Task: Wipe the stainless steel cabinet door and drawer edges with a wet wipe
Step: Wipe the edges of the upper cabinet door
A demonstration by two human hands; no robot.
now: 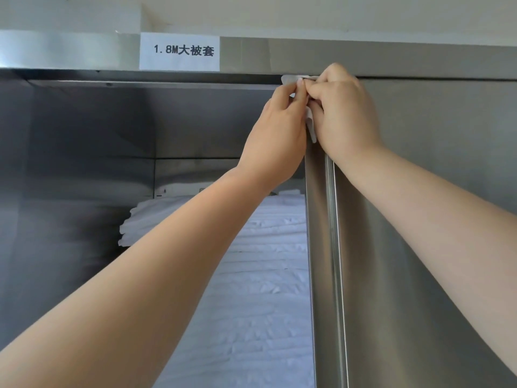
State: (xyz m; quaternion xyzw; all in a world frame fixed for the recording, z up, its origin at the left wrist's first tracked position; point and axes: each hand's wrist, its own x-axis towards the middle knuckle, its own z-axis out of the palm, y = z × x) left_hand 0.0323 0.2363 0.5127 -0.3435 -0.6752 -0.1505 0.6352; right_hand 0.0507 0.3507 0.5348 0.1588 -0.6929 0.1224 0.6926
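Note:
A stainless steel cabinet door [425,191] fills the right side, its vertical left edge [321,233] running down the middle. A white wet wipe [310,121] is folded over the top corner of that edge, just under the top rail [363,56]. My left hand [277,135] pinches the wipe from the left with thumb and fingers. My right hand [344,113] grips the wipe from the right, its fingers curled over the door's corner. Most of the wipe is hidden between the two hands.
The left half of the cabinet stands open, with a tall stack of folded white linen [237,289] inside. A paper label [179,50] with printed text is stuck on the top rail. The cabinet's steel inner wall [70,163] lies at left.

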